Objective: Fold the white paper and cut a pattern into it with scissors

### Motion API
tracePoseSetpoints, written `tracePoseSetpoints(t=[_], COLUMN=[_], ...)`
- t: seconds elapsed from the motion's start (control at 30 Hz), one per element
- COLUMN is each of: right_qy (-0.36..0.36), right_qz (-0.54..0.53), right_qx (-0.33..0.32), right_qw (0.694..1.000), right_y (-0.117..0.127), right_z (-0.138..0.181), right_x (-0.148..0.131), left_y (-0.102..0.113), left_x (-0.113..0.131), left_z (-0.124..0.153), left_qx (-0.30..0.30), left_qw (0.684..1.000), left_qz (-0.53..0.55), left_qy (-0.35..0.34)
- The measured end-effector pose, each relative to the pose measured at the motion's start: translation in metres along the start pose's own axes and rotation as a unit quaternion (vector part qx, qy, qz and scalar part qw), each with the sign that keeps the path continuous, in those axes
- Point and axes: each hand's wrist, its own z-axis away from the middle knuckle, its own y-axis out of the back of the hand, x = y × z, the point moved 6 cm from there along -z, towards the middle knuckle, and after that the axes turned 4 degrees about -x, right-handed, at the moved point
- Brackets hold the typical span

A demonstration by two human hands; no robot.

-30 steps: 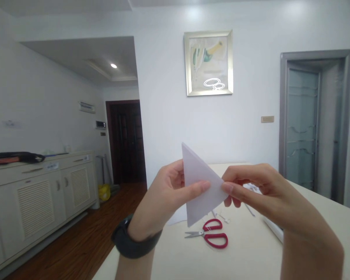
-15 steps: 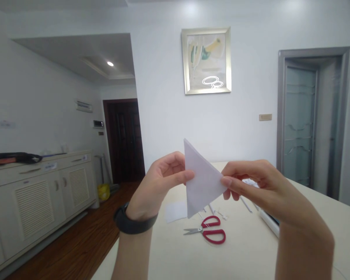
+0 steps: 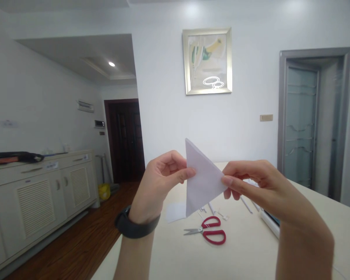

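Taking the white paper triangle (image 3: 204, 182) as the clock's centre, it is held up in the air above the table (image 3: 236, 260); its face is smooth, matt and flat, with a thin, layered-looking rim along the slope from 12 to 3 o'clock; the left hand (image 3: 157, 181), at 9 o'clock, has its thumb on the front face just inside the upright edge, a narrow pinch on the paper with the fingers partly hidden behind; the right hand (image 3: 268, 182), at 3 o'clock, pinches the outer corner tightly between thumb and fingertips; at 6 o'clock lie metal scissors (image 3: 204, 232) with looped red handles, blades slightly parted and aimed at 9; a flat white sheet (image 3: 174, 213) rests at 7 to 8, and a pale roll (image 3: 270, 223) at 4; the table's slanting edge runs down towards 7, near the left forearm; there is open air at 12 before the white wall (image 3: 163, 116), and wide room between the forearms at 6; the triangle's longest side stands nearly upright, 12 to 6, and its held corner points to 3 o'clock, slightly downward.
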Motion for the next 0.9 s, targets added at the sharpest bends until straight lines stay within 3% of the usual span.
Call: tracePoseSetpoints(t=[0.13, 0.3, 0.43, 0.63, 0.9], right_qy=[-0.008, -0.006, -0.013, -0.024, 0.014], right_qz=[0.001, 0.008, 0.016, 0.033, -0.014], right_qx=[-0.005, -0.022, -0.024, -0.043, 0.065], right_qw=[1.000, 1.000, 1.000, 0.998, 0.998], right_y=[-0.004, -0.011, -0.009, -0.008, -0.007], right_z=[-0.001, -0.004, -0.002, -0.002, -0.007], right_x=[0.000, -0.004, -0.003, 0.002, -0.005], left_y=[-0.002, -0.016, -0.013, -0.004, -0.022], left_x=[0.000, -0.007, -0.006, 0.007, 0.019], left_z=[0.001, -0.001, 0.001, 0.007, 0.014], left_qx=[0.010, -0.057, -0.018, 0.061, 0.012], left_qw=[1.000, 0.997, 0.999, 0.994, 0.967], left_qz=[-0.001, 0.044, 0.046, -0.062, -0.245], left_qy=[-0.003, 0.019, 0.001, -0.071, -0.068])
